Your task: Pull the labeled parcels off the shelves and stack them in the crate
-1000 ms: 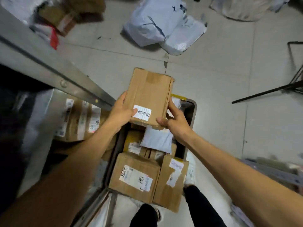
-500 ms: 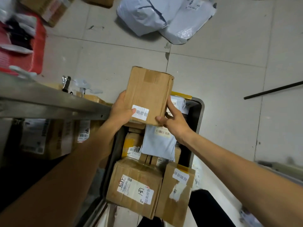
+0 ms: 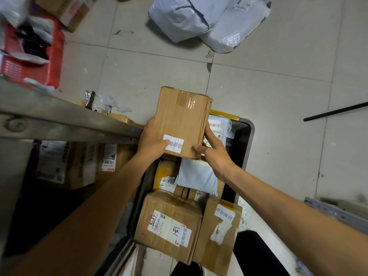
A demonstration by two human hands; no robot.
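1. Left hand (image 3: 151, 141) and right hand (image 3: 216, 153) grip a labeled box (image 3: 182, 116) by its sides, above the crate's (image 3: 249, 136) far end.
2. A big box (image 3: 169, 226) and a narrow box (image 3: 220, 234) fill the crate's near end, with a grey mailer (image 3: 197, 177) between the ends.
3. A metal shelf (image 3: 59, 120) runs along the crate's left edge.

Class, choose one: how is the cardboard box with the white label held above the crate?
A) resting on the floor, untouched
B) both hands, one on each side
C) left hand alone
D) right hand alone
B: the left hand grips one side of the box, the right hand the other, above the crate.
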